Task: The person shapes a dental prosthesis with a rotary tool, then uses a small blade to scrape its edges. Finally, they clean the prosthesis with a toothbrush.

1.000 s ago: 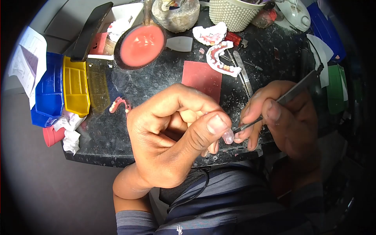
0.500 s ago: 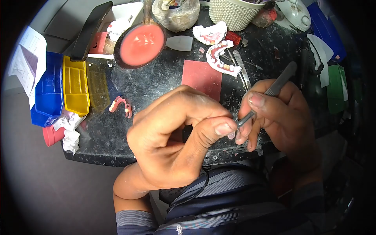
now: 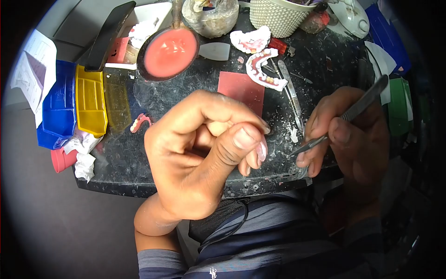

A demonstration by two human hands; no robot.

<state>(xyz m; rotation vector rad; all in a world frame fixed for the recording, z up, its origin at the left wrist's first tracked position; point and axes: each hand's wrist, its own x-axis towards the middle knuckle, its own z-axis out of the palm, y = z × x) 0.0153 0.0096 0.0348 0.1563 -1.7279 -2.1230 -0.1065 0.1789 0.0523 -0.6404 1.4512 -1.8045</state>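
Observation:
My left hand (image 3: 204,149) is closed over the dark worktop (image 3: 186,100) and pinches a small pale tooth piece (image 3: 262,151) between thumb and fingers. My right hand (image 3: 348,135) grips a thin metal carving tool (image 3: 353,114); its tip points left, a short gap away from the tooth piece. A denture cast with teeth (image 3: 265,69) lies at the back of the worktop, beyond both hands. A red wax sheet (image 3: 239,88) lies flat just behind my left hand.
A bowl of pink wax (image 3: 169,51) stands at the back left. Yellow (image 3: 90,100) and blue trays (image 3: 58,109) sit at the left edge. A small pink denture (image 3: 141,123), metal tweezers (image 3: 290,95), a woven cup (image 3: 278,16) and crumpled tissue (image 3: 83,160) lie around.
The tool tip has pulled away from the tooth piece and my right hand has moved right. My left hand has turned slightly, keeping its hold on the piece.

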